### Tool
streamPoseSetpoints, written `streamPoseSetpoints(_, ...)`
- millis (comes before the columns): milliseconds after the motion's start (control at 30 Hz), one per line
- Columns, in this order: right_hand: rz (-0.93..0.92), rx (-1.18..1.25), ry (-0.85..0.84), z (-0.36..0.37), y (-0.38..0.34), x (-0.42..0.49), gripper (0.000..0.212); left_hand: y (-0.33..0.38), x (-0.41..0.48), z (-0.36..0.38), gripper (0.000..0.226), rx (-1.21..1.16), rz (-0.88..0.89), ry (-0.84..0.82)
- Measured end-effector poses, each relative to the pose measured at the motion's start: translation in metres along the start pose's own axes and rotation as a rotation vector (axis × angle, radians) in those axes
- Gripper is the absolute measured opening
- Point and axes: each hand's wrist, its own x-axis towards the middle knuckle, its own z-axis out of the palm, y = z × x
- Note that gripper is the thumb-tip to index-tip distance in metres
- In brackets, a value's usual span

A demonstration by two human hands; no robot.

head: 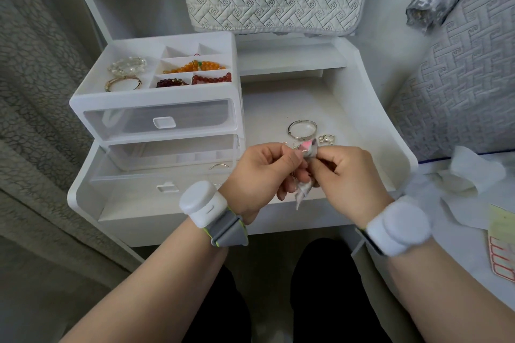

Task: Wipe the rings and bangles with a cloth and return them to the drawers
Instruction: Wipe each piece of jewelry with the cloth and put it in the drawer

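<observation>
My left hand (267, 170) and my right hand (345, 172) meet over the white desk (362, 108). Both pinch a small pink and grey cloth (308, 147), whose tail hangs below the fingers. A thin ring edge shows at the cloth by my left fingertips; the ring is mostly hidden. A silver bangle (302, 128) lies on the desk just behind the hands, and a small silver ring (326, 139) lies to its right. The bottom drawer (156, 175) of the white organizer stands pulled out with a thin ring (219, 166) inside.
The organizer's top tray (92, 69) holds bead bracelets, a clear bracelet and a gold bangle. Its two upper drawers are closed. Crumpled white paper (468, 175) lies on the surface at right. A grey quilted bed sits at the right, a curtain at the left.
</observation>
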Motion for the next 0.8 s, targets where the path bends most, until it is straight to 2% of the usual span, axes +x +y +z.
streamPoseSetpoints(67, -0.146, -0.181, 0.083, 0.002, -0.002, 0.001, 0.017, 0.003, 0.0, 0.002, 0.026, 0.001, -0.029, 0.011)
streamPoseSetpoints(167, -0.255, -0.28, 0.128, 0.006, -0.007, 0.0, 0.015, 0.006, -0.001, 0.002, 0.027, -0.002, -0.036, 0.027)
streamPoseSetpoints(300, -0.326, -0.305, 0.172, 0.008, -0.006, -0.002, 0.021, 0.01, 0.0, 0.001, 0.029, 0.056, -0.028, 0.005)
streamPoseSetpoints(400, -0.354, -0.295, 0.2, 0.008, -0.005, 0.004, 0.034, 0.009, -0.003, 0.0, 0.026, 0.087, 0.026, 0.004)
streamPoseSetpoints(500, -0.236, -0.181, 0.184, 0.012, -0.004, 0.005, 0.036, 0.006, -0.005, 0.002, 0.022, 0.08, 0.09, 0.037)
streamPoseSetpoints(567, -0.065, 0.027, 0.136, 0.014, -0.006, 0.003, 0.039, 0.005, -0.005, 0.003, 0.021, 0.061, 0.119, 0.053)
streamPoseSetpoints(700, 0.295, 0.536, -0.068, 0.016, -0.016, -0.001, 0.038, 0.004, -0.009, 0.0, 0.022, 0.033, 0.151, 0.058)
streamPoseSetpoints(767, 0.391, 0.708, -0.144, 0.015, -0.016, -0.001, 0.034, 0.004, -0.009, -0.002, 0.023, 0.02, 0.144, 0.055)
streamPoseSetpoints(800, 0.391, 0.691, -0.166, 0.013, -0.014, 0.0, 0.033, 0.005, -0.009, -0.003, 0.023, 0.007, 0.126, 0.044)
